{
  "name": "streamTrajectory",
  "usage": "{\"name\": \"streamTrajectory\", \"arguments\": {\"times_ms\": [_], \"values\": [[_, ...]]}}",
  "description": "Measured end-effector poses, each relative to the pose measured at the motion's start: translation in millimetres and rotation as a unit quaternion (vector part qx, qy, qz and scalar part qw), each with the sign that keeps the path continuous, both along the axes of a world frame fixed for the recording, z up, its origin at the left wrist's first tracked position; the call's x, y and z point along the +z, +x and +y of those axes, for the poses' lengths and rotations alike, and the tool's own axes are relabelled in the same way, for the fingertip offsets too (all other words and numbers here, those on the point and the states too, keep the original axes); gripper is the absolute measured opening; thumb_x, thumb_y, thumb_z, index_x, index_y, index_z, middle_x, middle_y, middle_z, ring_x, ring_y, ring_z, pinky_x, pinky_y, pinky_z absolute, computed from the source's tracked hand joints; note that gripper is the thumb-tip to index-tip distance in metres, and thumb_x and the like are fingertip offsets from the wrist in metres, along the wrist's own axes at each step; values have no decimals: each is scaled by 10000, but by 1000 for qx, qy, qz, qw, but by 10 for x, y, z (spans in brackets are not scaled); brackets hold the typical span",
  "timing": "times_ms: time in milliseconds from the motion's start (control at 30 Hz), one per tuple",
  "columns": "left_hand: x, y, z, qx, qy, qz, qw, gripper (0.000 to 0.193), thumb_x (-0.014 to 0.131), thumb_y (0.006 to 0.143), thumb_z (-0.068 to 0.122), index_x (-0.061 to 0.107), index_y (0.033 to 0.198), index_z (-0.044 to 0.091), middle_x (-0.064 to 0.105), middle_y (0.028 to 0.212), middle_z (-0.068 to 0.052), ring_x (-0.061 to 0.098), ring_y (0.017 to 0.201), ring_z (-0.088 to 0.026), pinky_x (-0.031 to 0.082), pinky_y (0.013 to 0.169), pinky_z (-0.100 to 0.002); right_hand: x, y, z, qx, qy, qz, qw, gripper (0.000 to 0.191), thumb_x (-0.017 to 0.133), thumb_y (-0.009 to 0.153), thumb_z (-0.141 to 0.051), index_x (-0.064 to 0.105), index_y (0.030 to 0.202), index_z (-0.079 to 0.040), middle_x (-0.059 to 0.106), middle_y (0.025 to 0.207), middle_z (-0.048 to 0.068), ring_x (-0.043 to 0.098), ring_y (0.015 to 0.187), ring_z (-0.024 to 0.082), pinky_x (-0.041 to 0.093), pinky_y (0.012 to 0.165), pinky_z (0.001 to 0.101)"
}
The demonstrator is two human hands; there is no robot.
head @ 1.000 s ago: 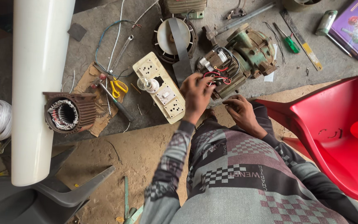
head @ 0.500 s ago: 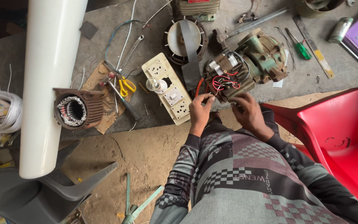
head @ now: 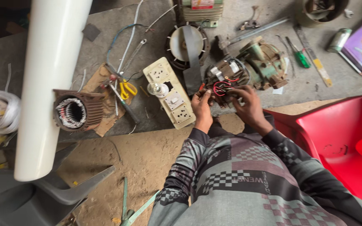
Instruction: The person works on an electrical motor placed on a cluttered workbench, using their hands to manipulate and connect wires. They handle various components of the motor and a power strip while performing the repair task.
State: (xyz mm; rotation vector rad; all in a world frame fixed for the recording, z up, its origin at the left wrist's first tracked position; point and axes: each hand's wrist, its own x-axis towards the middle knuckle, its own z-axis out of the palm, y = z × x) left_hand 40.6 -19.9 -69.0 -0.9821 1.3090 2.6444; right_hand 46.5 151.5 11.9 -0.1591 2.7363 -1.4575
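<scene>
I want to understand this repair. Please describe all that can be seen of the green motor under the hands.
The green motor lies on its side on the grey bench, its worn paint dirty. The open end faces the person and shows windings with red, black and white wires. The left hand and the right hand both touch these wires. A cream socket board lies beside it.

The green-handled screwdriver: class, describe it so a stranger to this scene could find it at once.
Start at the big red plastic chair on the right, then look up to the grey floor beyond it. The green-handled screwdriver lies there between the green motor and a long yellowish ruler. Its bright green grip is the only one among the dull metal tools.
</scene>
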Motion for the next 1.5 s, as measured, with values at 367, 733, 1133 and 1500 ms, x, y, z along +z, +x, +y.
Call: {"name": "streamTrajectory", "arguments": {"times_ms": [367, 733, 1133, 1500], "values": [[83, 144, 20, -133, -421, 143, 886, 136, 708, 947, 50, 746, 1076, 31, 707, 995, -31, 679, 860, -128, 555, 789, -279, 242, -178, -44, 36, -12, 34, 999, 237, 713, 936, -95, 727, 1170, -63, 658, 1104, 128, 688, 941, 288, 571, 764, 378], [-8, 61, 87, -132, -239, 144, 951, 161, 757, 932, 38, 683, 1074, 16, 725, 966, -26, 671, 851, -89, 557, 756, -241, 174, -309, -70, 109, 173, 71, 976, 237, 733, 886, -184, 769, 1105, -102, 665, 1061, 118, 647, 1028, 312, 546, 857, 418], [154, 76, 104, -130, -236, 85, 959, 223, 746, 957, 199, 684, 1065, 14, 728, 937, -21, 694, 843, -94, 546, 736, -235, 120, -402, -25, 109, 132, 29, 985, 222, 728, 869, -205, 795, 1030, -68, 674, 1103, 173, 650, 1034, 352, 521, 894, 449], [-11, 78, -40, -199, -109, 99, 969, 355, 563, 1077, 330, 705, 1173, 18, 671, 921, 9, 585, 781, -53, 480, 703, -231, 70, -394, -47, 96, 123, 68, 985, 182, 739, 870, -203, 816, 1026, -148, 643, 1090, 131, 582, 1101, 315, 431, 986, 461]]}}
